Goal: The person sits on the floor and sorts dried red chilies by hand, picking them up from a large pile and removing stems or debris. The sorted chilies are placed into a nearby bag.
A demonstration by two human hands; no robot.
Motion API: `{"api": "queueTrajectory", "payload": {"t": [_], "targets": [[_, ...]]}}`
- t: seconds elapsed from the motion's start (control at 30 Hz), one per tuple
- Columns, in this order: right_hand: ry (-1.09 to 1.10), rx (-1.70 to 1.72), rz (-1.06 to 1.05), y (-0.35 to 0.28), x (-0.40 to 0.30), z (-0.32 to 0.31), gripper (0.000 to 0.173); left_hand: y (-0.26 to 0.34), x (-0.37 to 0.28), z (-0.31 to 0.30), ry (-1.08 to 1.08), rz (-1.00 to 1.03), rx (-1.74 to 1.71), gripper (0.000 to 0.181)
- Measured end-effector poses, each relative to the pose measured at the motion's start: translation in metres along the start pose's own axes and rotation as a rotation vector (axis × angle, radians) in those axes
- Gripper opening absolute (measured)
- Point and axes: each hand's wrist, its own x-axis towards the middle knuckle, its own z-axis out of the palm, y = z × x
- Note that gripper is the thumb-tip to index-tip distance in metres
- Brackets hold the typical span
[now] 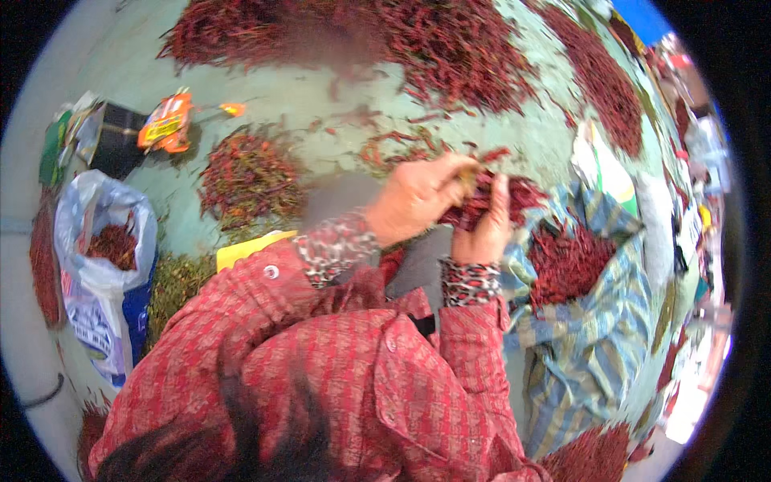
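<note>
My right hand (485, 226) grips a bunch of dried red chillies (525, 196), thumb up along its near side. From the left, my left hand (409, 196) reaches to the bunch. Its fingertips are closed on the bunch's left end, around something yellowish-brown that blur keeps me from naming. Just right of my right hand, a blue-and-beige striped cloth sack (593, 361) lies with its mouth spread, showing red chillies (566, 262) inside. A few loose chillies (397, 147) lie on the pale green floor (271, 90) beyond my hands.
A large chilli heap (458, 54) spreads ahead, with another long heap (596, 78) to its right. At left are a mixed red-and-green pile (250, 178), a plastic-lined sack (99, 319), an orange packet (168, 123), and a dark checked bag (117, 138). Greenish debris (177, 289) lies beside my left sleeve.
</note>
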Motion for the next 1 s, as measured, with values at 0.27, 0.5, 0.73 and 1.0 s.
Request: {"api": "queueTrajectory", "payload": {"t": [0.27,0.5,0.73,1.0], "targets": [[0.202,-0.07,-0.083,0.01,0.009,-0.024,0.017,0.015,0.001,0.002,-0.092,-0.519,-0.435,0.021],[0.243,-0.302,-0.211,-0.093,0.027,-0.182,0.035,-0.003,0.005,-0.019,-0.209,-0.567,-0.123,0.022],[0.815,0.579,-0.32,-0.156,-0.01,-0.399,0.019,-0.039,-0.008,-0.002,-0.356,-0.707,-0.235,0.022],[0.303,-0.205,0.234,-0.005,-0.023,-0.132,0.022,-0.07,-0.014,0.024,-0.562,-0.734,-0.121,0.024]]}}
